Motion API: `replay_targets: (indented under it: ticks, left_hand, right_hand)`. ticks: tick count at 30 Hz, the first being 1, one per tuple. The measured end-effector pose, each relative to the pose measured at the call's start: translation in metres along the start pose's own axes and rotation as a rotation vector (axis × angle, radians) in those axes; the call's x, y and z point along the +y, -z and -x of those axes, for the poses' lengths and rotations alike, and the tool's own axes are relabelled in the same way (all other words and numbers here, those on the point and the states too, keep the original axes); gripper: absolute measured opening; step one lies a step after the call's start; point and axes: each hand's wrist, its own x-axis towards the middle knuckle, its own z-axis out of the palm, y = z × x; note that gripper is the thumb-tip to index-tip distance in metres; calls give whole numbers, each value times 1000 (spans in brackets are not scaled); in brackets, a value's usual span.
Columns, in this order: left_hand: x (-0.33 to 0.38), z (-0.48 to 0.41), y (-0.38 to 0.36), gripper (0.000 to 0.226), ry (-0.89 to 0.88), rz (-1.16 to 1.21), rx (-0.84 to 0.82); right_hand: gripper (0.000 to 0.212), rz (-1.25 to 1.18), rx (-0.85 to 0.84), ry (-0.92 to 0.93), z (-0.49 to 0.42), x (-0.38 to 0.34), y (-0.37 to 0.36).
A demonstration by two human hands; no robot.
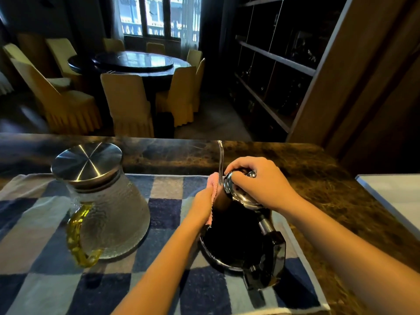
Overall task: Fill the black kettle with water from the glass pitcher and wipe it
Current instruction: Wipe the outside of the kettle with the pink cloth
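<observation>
The black kettle (236, 239) stands on a blue checked towel (159, 283) at centre right, its black handle (270, 264) pointing toward me and its thin steel spout (220, 160) rising at the back. My right hand (256, 180) rests on top, fingers closed around the shiny lid knob. My left hand (204, 203) presses a pink cloth (213, 189) against the kettle's left upper side, by the spout's base. The glass pitcher (113, 212) with a steel lid (87, 163) and a yellow handle (78, 239) stands upright to the left, apart from both hands.
The towel lies on a dark marble counter (318, 192). A pale surface (397, 196) juts in at the right edge. Beyond the counter are a round dining table (134, 62) with yellow-covered chairs (127, 105) and dark shelving (279, 64) on the right.
</observation>
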Motion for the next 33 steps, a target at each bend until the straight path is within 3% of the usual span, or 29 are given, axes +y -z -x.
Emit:
replay_targets:
  ticks: [2, 6, 11, 15, 18, 21, 24, 26, 28, 33]
  left_hand:
    - [-3, -4, 6, 49, 9, 57, -109]
    - [-1, -19, 13, 46, -25, 41, -127]
    - [10, -47, 8, 47, 144, 152, -77]
    - [21, -70, -4, 42, 287, 447, -136]
    - [19, -85, -11, 43, 261, 461, -121]
    - [20, -100, -12, 59, 268, 410, -145]
    - [37, -105, -15, 42, 222, 555, -261]
    - [58, -101, -14, 31, 94, 576, -326]
    - [85, -95, -11, 37, -11, 550, -396]
    - [104, -88, -12, 51, -66, 588, -283]
  right_hand:
    - [26, -3, 0, -7, 0, -2, 0]
    - [21, 4, -14, -13, 0, -3, 0]
    - [32, -9, -18, -41, 3, -5, 1]
    - [25, -10, -22, -54, 3, -5, 0]
    - [24, -24, -12, -46, 4, -6, 1]
    - [29, -30, -7, -33, 2, -10, 3]
    - [33, -10, 1, -42, 0, -10, 5]
    - [34, -8, -5, -63, 0, -8, 6]
    - [33, -7, -5, -65, 2, -8, 6]
    - [32, -6, -5, -65, 2, -10, 6]
